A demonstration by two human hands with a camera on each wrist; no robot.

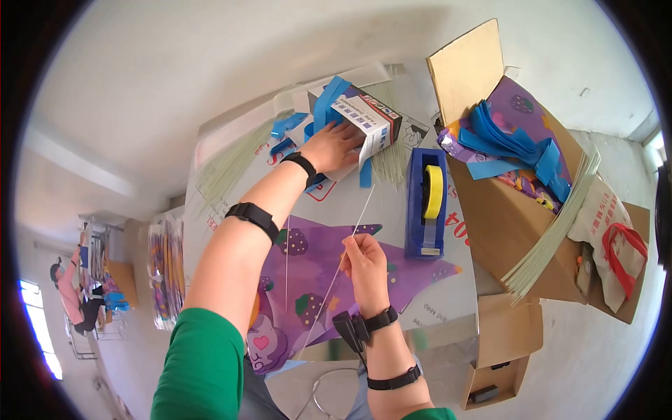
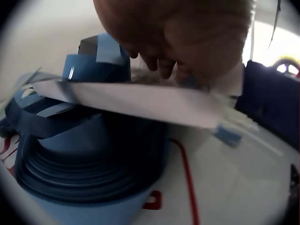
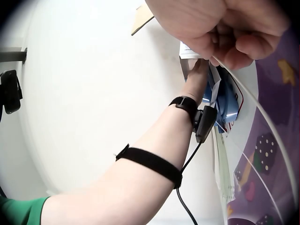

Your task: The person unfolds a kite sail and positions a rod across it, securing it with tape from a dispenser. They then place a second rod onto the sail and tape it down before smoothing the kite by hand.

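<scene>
My left hand [image 1: 337, 148] reaches into the open end of a printed tape dispenser box [image 1: 374, 126], its fingers stretched inward and the tips partly hidden. Blue strips [image 1: 329, 101] stick out around the box. In the left wrist view, a thick layered bundle of blue strip [image 2: 89, 173] lies below the white box flap [image 2: 140, 101]. Between thumb and fingertips, my right hand [image 1: 365, 269] pinches a thin white rod [image 1: 323, 305], which slants over a purple printed sheet [image 1: 336, 245]. Another thin white rod [image 1: 286, 269] lies across that sheet.
A blue tape dispenser [image 1: 413, 203] with yellow tape stands right of the sheet. Pale thin rods [image 1: 234, 164] lie at the table's far left. Further right, a large cardboard box [image 1: 500, 217] holds blue strips, rods and a cloth bag [image 1: 603, 238]. A person [image 1: 70, 294] is at far left.
</scene>
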